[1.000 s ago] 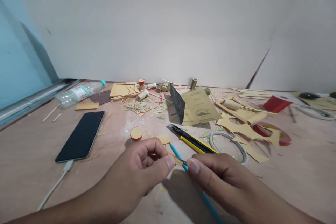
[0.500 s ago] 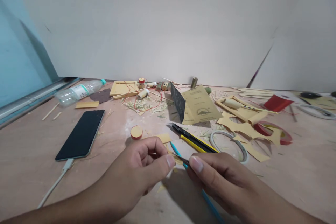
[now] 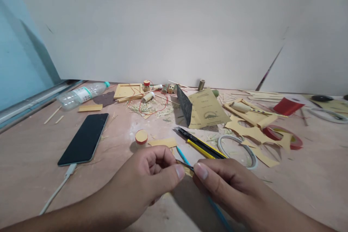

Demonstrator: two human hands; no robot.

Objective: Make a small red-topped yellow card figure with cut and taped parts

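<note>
Near the table's front, my left hand (image 3: 154,175) is closed, thumb pressed towards the curled forefinger. My right hand (image 3: 220,185) pinches one end of a small thin dark strip (image 3: 187,165) between thumb and forefinger. The strip's other end reaches the fingertips of my left hand; its exact kind is too small to tell. Below the strip lies a blue pencil-like stick (image 3: 183,155), partly hidden by my right hand. A black and yellow utility knife (image 3: 201,143) lies just beyond my hands. Left of it are a yellowish paper strip (image 3: 163,142) and a small red-rimmed round piece (image 3: 141,137).
A phone (image 3: 84,139) on a cable lies left, with a plastic bottle (image 3: 84,96) behind. Folded sandpaper (image 3: 208,108) stands mid-table. To the right are a white tape roll (image 3: 252,157), cut paper (image 3: 255,134) and a red tape roll (image 3: 297,143). Shavings (image 3: 160,108) and red string lie behind.
My left hand has shifted slightly right, closer to my right hand. Less of the dark strip shows between the fingertips. The things on the table have stayed put.
</note>
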